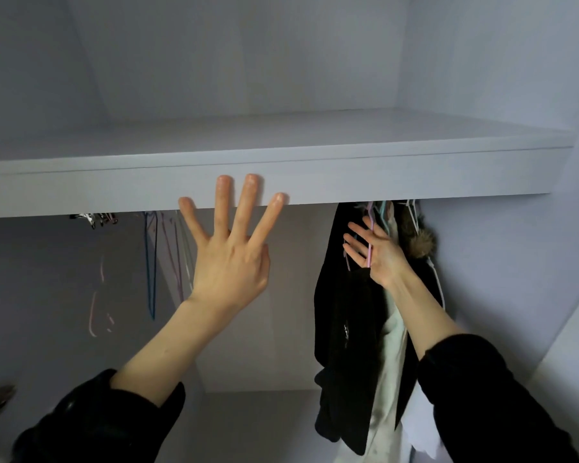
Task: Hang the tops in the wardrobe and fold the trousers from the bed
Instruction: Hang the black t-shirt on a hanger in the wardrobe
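Head view: left fingers (252,192) splayed against shelf (415,177).

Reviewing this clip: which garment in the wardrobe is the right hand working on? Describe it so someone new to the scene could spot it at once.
Start at the white wardrobe shelf whose front edge the spread left hand touches. Below its right end hangs a cluster of clothes. The right hand touches the long black top on a thin pink hanger, leftmost there, beside a pale cream garment and a brown fur pompom.

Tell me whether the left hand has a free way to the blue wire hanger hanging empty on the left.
Probably yes: the left hand, fingers spread, is raised beside the blue wire hanger, with nothing between them.
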### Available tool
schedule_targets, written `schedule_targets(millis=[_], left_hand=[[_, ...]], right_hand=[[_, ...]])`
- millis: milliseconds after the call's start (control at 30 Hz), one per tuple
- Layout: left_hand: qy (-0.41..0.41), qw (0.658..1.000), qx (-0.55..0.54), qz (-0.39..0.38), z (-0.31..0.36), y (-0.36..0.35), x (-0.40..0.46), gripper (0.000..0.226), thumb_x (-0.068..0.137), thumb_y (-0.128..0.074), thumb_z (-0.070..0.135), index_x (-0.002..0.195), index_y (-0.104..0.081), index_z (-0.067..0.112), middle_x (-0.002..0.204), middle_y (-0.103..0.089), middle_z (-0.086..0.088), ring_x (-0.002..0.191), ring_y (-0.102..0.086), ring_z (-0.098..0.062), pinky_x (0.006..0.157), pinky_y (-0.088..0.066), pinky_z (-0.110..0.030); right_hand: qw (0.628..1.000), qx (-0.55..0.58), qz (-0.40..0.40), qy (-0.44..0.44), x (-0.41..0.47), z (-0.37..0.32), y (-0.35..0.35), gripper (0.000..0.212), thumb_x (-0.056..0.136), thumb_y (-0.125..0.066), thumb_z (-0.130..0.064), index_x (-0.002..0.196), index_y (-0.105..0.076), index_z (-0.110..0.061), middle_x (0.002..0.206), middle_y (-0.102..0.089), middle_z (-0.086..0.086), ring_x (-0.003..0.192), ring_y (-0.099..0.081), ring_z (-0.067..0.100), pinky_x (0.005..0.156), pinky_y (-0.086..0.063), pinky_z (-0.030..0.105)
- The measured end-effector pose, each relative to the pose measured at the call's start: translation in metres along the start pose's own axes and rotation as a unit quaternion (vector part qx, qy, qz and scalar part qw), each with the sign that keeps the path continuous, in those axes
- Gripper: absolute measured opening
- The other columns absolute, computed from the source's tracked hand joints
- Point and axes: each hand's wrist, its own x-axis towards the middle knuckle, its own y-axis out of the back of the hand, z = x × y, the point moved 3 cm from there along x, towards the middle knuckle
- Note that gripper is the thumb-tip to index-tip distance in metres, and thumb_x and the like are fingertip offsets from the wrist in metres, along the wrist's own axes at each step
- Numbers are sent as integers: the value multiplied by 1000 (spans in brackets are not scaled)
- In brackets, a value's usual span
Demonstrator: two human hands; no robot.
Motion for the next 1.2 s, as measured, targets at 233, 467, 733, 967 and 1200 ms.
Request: schedule_targets(millis=[233,467,733,967,1200], left_hand=[[12,1000,-6,-15,0,3,-1,99,73,-64,8,149,-2,22,155,7,-9,139,26,-33,100,8,-70],[5,999,4,-50,4,14,0,103,66,-65,3,149,-7,19,154,-5,-14,140,1,-41,100,0,-72],[54,973,-157,-159,14,46,-28,75,84,-59,17,148,-21,15,157,-8,-13,143,3,-37,111,-2,-59],[188,919,-253,-237,-1,95,-134,55,92,-54,18,143,-35,10,150,-29,-12,144,-14,-30,115,-17,-38],[365,868,-241,-237,-49,229,-281,48,93,-50,15,140,-38,14,138,-44,-2,127,-42,-21,98,-34,-26]], right_hand=[[977,-133,162,46,-2,-9,13,40,100,-37,-2,138,-43,-12,98,-65,11,82,-66,20,62,-56,29],[911,-333,232,71,-20,-21,18,42,95,-37,4,135,-47,-8,128,-55,20,116,-55,31,98,-46,36],[788,-600,111,76,-99,-9,-2,56,98,-45,-15,149,-23,-15,155,-21,8,142,-23,25,112,-25,34],[770,-635,-23,54,-184,43,-61,52,98,-47,-21,146,-29,-16,147,-37,10,133,-39,24,108,-33,37],[754,-621,-215,16,-313,178,-156,40,98,-47,-20,137,-44,-15,122,-58,3,102,-56,14,77,-35,12]])
